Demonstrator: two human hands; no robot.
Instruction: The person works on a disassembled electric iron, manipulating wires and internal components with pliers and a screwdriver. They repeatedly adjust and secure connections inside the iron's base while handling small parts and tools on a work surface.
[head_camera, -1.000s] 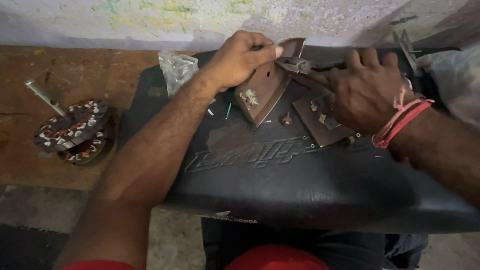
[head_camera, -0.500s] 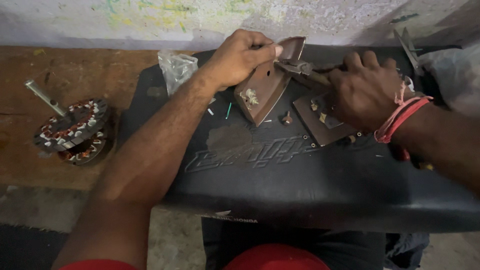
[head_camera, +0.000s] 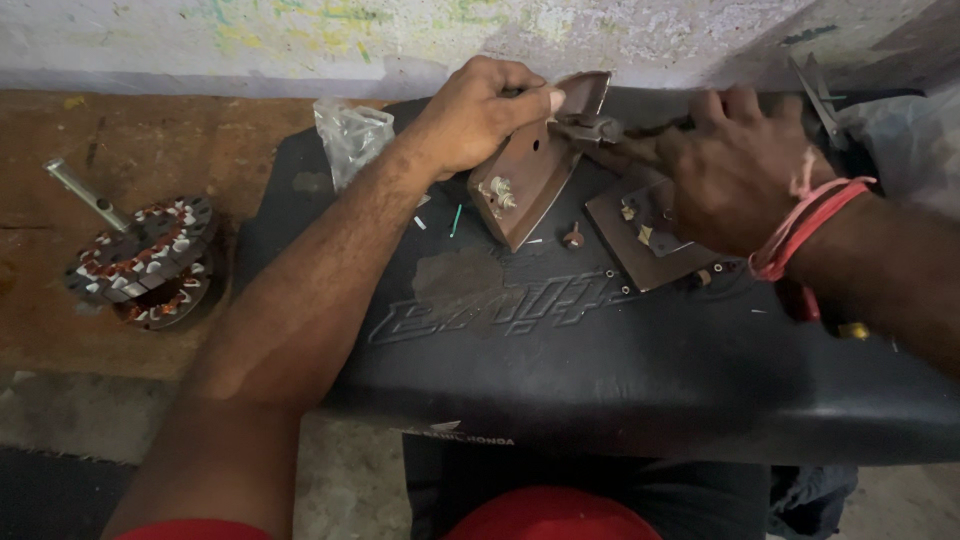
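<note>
Iron soleplate (head_camera: 535, 165), brown and pointed, is held tilted on edge at the far middle of a black padded seat (head_camera: 600, 370) used as a work surface. It is gripped along its upper edge by the left hand (head_camera: 480, 110), fingers curled tight around it. Pliers (head_camera: 590, 130) are clasped in the right hand (head_camera: 735, 170), their tip set against the soleplate's far right edge. A second flat brown plate (head_camera: 650, 235) is lying just right of the soleplate, partly covered by the right hand. A small screw-like part (head_camera: 573, 238) is seen between the two plates. A crumpled clear plastic bag (head_camera: 350, 135) lies at the seat's far left corner. A wound motor stator (head_camera: 145, 260) with a metal shaft rests well apart on the brown bench (head_camera: 60, 330) to the left.
</note>
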